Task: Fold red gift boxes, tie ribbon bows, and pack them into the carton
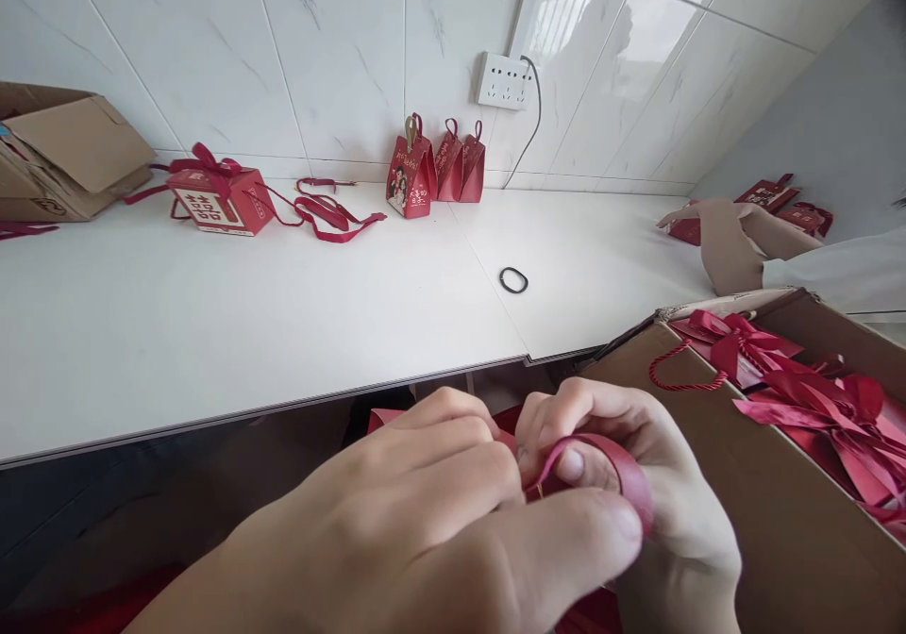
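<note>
Both my hands are low in the frame, below the white table's front edge. My left hand (417,511) is closed, its thumb and fingers pinching a dark red ribbon (623,469). My right hand (637,483) is closed too, with the ribbon looped over its thumb and fingers. Under the hands a red box (386,417) shows only in part; most of it is hidden.
An open cardboard box (771,511) of red ribbons and bows stands at my right. On the white table (283,313) are a red gift box with a bow (219,200), loose ribbons (332,214), three small red bags (431,172), a black hair tie (513,280) and a cardboard box (63,153). Another person's sleeve (736,238) lies at the right.
</note>
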Demonstrator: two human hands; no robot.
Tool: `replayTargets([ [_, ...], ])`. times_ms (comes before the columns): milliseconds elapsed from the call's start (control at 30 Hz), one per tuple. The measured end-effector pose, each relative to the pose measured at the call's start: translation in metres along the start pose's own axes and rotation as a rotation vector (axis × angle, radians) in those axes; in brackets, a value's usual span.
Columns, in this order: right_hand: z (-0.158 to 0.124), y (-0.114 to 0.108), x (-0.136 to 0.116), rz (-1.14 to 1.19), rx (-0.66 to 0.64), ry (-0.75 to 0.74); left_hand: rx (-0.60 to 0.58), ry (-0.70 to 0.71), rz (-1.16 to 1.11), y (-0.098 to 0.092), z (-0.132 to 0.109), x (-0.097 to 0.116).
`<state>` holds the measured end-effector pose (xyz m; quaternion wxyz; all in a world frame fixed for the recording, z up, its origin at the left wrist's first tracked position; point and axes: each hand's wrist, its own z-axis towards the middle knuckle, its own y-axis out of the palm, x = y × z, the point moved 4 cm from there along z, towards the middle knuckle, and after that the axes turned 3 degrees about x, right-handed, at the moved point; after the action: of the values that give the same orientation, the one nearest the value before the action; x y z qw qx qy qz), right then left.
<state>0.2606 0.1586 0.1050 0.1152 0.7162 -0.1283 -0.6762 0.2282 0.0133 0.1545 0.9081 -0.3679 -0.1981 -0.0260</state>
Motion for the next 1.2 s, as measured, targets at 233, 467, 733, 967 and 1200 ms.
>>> replayTargets([
  [233, -0.002, 0.006, -0.002, -0.022, -0.020, -0.120, -0.078, 0.055, -0.086, 0.001, 0.006, -0.002],
  [467, -0.004, 0.002, -0.005, -0.081, 0.009, -0.157, -0.069, 0.098, -0.178, 0.001, 0.000, -0.006],
  [733, 0.008, 0.000, -0.005, -0.011, -0.243, -0.212, -0.099, 0.129, -0.166, 0.006, -0.004, -0.014],
  [967, 0.015, 0.001, 0.001, 0.073, -0.226, -0.147, -0.051, 0.155, -0.193, 0.005, 0.000, -0.016],
  [1200, 0.015, 0.001, 0.004, 0.011, -0.258, -0.268, -0.304, 0.168, -0.299, 0.012, 0.007, -0.020],
])
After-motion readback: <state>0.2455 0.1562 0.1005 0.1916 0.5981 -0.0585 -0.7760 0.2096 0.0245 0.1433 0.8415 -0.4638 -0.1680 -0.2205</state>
